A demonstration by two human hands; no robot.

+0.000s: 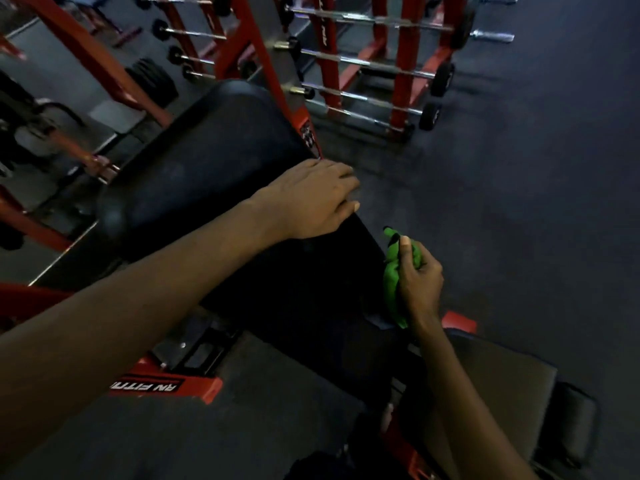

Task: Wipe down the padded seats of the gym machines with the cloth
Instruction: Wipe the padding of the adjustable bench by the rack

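Note:
A black padded bench runs from upper left to lower right: its back pad (207, 157) and, nearer me, its darker seat pad (301, 289). My left hand (315, 199) rests on the right edge of the padding where the two pads meet, its fingers reaching over the side. My right hand (417, 275) grips a bunched green cloth (393, 285) against the right side of the seat pad. Another black pad (502, 386) lies at the lower right.
The bench's red frame (166, 386) stands on dark rubber flooring (502, 202). A red rack of chrome barbells (381, 64) stands behind the bench. More red uprights (86, 46) and weight plates (152, 81) are at the upper left.

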